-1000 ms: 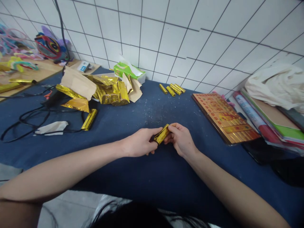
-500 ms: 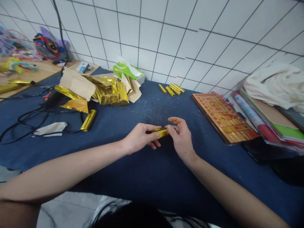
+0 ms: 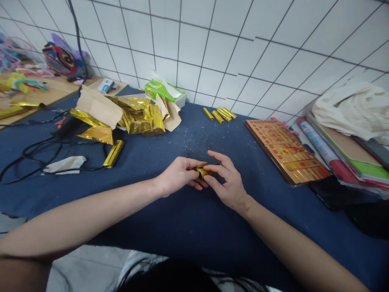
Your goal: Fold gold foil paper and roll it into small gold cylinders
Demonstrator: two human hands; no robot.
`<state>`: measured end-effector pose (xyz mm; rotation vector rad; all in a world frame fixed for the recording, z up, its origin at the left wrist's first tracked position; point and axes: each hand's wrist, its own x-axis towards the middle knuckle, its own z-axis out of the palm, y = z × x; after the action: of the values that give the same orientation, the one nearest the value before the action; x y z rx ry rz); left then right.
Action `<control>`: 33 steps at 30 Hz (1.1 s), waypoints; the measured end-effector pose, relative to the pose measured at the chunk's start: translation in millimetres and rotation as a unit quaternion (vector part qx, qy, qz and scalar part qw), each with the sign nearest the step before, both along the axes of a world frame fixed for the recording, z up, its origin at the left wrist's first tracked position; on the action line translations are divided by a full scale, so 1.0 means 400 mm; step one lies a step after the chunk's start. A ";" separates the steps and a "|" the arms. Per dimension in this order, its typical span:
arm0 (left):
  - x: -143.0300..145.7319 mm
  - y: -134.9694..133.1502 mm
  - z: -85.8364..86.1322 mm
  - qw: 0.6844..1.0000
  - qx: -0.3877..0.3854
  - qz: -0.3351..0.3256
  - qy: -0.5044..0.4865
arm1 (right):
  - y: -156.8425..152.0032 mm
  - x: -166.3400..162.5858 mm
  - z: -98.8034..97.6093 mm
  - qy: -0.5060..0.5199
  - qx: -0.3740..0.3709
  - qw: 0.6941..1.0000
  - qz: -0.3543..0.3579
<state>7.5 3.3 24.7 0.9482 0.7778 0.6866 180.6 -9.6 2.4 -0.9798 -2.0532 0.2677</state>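
Between my hands is a small piece of gold foil paper (image 3: 204, 172), curled into a roll and partly hidden by fingers. My left hand (image 3: 181, 173) pinches its left end between thumb and fingers. On the other side, my right hand (image 3: 226, 178) has its thumb and fingers closed on the right part, with the index finger raised off it. Beyond the hands, several finished-looking gold foil rolls (image 3: 223, 114) lie side by side near the wall. A stack of gold and red printed joss paper (image 3: 288, 152) lies to the right of my right hand.
Crumpled gold foil sheets (image 3: 141, 115) are heaped at the back left, before a green tissue box (image 3: 164, 91). Another gold roll (image 3: 113, 154) lies near a black cable (image 3: 27, 152) and a white scrap (image 3: 67, 165). Books (image 3: 349, 150) and white cloth (image 3: 352, 109) sit at the right.
My right hand has shifted left along the gold foil paper, its fingers now covering more of it. My left hand has barely moved and keeps its pinch.
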 end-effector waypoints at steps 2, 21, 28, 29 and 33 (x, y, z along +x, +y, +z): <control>0.001 0.001 -0.003 1.000 0.018 -0.008 0.013 | -0.001 0.001 -0.002 0.001 -0.002 1.000 0.005; -0.009 -0.019 -0.024 0.921 0.307 -0.006 0.238 | -0.006 -0.001 -0.016 0.025 -0.011 0.999 0.028; -0.006 -0.027 -0.013 0.908 0.329 0.004 0.260 | -0.010 -0.007 -0.010 0.006 0.010 1.000 0.029; -0.006 -0.028 -0.011 0.903 0.334 0.003 0.270 | -0.011 -0.007 -0.008 0.000 0.014 0.999 0.031; -0.007 -0.033 -0.011 0.906 0.339 -0.002 0.252 | -0.010 -0.008 -0.003 -0.011 0.016 1.000 0.018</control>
<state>4.9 -9.8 20.3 1.8121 1.0085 0.7295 177.2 -13.6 1.3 -0.9307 -2.0908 0.2437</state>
